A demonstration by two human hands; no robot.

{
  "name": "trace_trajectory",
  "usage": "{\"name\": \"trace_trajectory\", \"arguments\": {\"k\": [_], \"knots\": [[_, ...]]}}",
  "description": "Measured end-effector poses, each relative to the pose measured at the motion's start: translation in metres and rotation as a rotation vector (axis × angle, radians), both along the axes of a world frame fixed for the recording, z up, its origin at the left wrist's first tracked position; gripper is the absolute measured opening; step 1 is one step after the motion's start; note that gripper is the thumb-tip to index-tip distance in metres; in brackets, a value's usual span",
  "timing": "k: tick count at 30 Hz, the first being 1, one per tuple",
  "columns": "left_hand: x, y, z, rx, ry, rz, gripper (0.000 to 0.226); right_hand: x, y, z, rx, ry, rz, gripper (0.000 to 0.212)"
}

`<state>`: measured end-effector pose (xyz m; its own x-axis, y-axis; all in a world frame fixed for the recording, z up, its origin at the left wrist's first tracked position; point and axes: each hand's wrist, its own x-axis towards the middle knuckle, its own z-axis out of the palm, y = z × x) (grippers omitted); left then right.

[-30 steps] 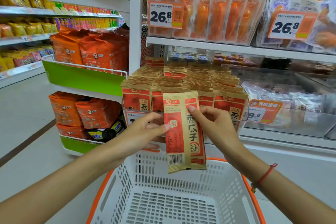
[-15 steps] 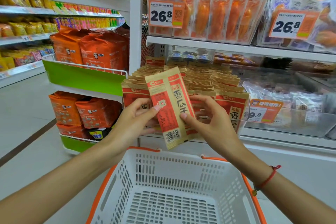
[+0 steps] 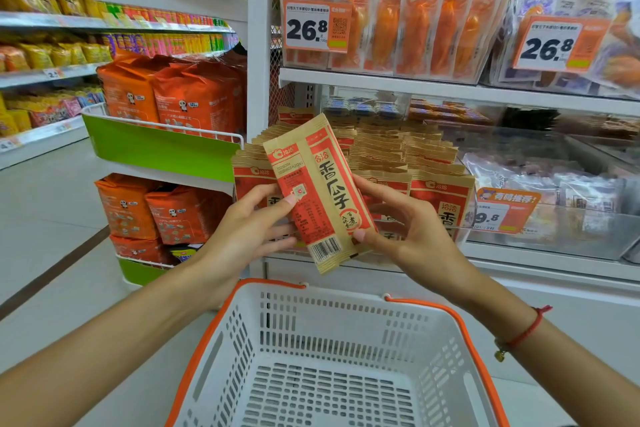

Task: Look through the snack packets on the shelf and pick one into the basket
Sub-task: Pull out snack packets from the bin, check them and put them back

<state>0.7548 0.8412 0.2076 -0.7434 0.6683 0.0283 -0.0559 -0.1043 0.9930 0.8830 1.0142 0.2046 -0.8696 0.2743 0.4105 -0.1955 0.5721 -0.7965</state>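
Shop aisle, white shelving ahead of the hands. Both hands raised in front of the middle shelf (image 3: 450, 91), holding one tan-and-red snack packet (image 3: 320, 191) between them, tilted with its top leaning left. Left hand (image 3: 249, 229): thumb pressed on the packet's front left edge, fingers curled behind it. Right hand (image 3: 405, 229): thumb at the lower right corner, fingers behind the right edge. Packet held above and just beyond the far rim of the white basket (image 3: 346, 298) with orange handles. Rows of matching packets (image 3: 408, 156) stand on the shelf directly behind the hands. Price tag (image 3: 317, 24) above them. Orange bags (image 3: 166, 94) off to the left hand's side
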Motion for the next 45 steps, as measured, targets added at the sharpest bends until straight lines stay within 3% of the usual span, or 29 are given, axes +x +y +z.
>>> {"name": "trace_trajectory", "arguments": {"k": [7,14,16,18,21,26,28,33,39,45], "knots": [[0.005,0.001,-0.002,-0.015,0.132,-0.033,0.022,-0.002,-0.003,0.001,-0.147,0.068,-0.1,0.026],[0.003,0.002,-0.007,-0.051,0.183,-0.039,0.027,-0.004,-0.005,-0.003,-0.105,0.03,-0.178,0.024],[0.004,0.003,-0.008,-0.051,0.203,-0.016,0.024,-0.004,-0.01,-0.003,0.054,-0.012,-0.289,0.032],[0.006,0.003,-0.008,-0.044,0.208,-0.009,0.023,-0.003,-0.017,-0.004,0.248,-0.053,-0.364,0.059],[0.012,0.002,-0.006,-0.041,0.197,-0.055,0.031,-0.003,-0.025,-0.005,0.317,-0.102,-0.366,0.09],[0.021,0.003,-0.006,-0.051,0.236,-0.055,0.032,-0.004,-0.024,-0.005,0.318,-0.125,-0.326,0.094],[0.019,0.002,-0.003,-0.055,0.227,-0.073,0.035,-0.004,-0.018,-0.001,0.222,-0.141,-0.286,0.094],[0.006,-0.002,0.007,-0.001,0.097,-0.135,0.035,0.006,0.002,0.013,-0.403,-0.202,0.056,0.074],[0.0,0.001,-0.005,-0.132,0.247,-0.169,0.025,0.008,0.002,0.005,-0.599,-0.349,0.385,0.078],[-0.001,-0.005,-0.006,-0.09,0.242,-0.164,0.031,0.007,-0.005,0.01,-0.643,-0.417,0.395,0.057]]}}
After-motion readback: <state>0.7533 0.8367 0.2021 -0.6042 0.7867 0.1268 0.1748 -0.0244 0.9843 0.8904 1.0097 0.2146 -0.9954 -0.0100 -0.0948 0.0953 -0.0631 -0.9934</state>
